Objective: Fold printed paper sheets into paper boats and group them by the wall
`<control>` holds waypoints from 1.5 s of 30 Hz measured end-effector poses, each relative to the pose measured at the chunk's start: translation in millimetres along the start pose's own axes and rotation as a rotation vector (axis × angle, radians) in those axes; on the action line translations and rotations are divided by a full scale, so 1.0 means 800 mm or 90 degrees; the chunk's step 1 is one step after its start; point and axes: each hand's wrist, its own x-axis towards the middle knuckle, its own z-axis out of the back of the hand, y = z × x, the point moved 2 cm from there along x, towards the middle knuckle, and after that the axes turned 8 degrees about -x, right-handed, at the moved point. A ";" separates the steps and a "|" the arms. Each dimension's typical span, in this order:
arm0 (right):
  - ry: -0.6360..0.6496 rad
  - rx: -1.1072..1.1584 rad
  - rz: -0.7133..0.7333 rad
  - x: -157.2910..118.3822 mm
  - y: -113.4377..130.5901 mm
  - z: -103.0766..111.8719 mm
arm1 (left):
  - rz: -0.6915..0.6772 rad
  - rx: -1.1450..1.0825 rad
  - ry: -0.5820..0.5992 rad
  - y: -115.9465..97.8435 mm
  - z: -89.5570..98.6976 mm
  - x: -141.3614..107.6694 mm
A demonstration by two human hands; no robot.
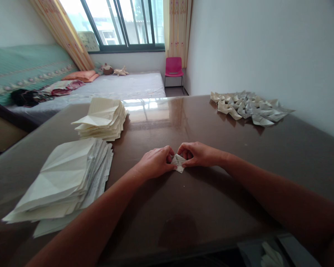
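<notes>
A small diamond-shaped piece of folded paper (178, 161) is held just above or on the brown table, near its middle. My left hand (157, 160) pinches its left side between thumb and curled fingers. On the opposite side, my right hand (196, 154) grips the paper the same way. Faint print or writing shows on the paper. The fingertips behind it are partly hidden.
Two stacks of creased paper, a whiter one (64, 170) and a cream one (102, 116), lie on the left of the table (156, 218). Many folded paper boats (247, 105) cluster at the back right. Beyond stand a bed (133, 87) and a pink chair (174, 66).
</notes>
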 end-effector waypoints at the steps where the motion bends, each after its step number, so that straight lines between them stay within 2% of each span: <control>1: 0.004 0.030 0.007 0.000 0.000 0.000 | 0.001 -0.007 -0.002 -0.001 0.000 0.000; 7: -0.033 0.139 0.010 0.002 0.003 0.005 | -0.004 -0.151 -0.040 -0.001 0.002 0.007; 11: -0.084 0.130 0.030 0.002 0.003 0.004 | 0.003 -0.157 -0.100 0.002 0.007 0.009; 15: -0.125 0.071 0.084 0.002 0.005 0.001 | -0.017 -0.118 -0.116 0.002 0.010 0.006; 19: -0.215 -0.067 0.142 -0.002 0.014 0.002 | -0.058 -0.104 -0.124 -0.003 0.011 0.004; 24: -0.313 -0.108 0.160 -0.002 0.012 0.009 | -0.061 -0.208 -0.176 -0.002 0.020 0.006; 28: -0.304 -0.051 0.146 0.002 0.002 0.012 | -0.086 -0.212 -0.177 -0.002 0.021 0.007; 35: -0.327 0.049 0.108 0.004 0.000 0.007 | -0.103 -0.159 -0.204 -0.001 0.011 0.006; 45: -0.344 0.126 0.115 0.008 -0.003 0.007 | -0.128 -0.185 -0.246 0.004 0.012 0.008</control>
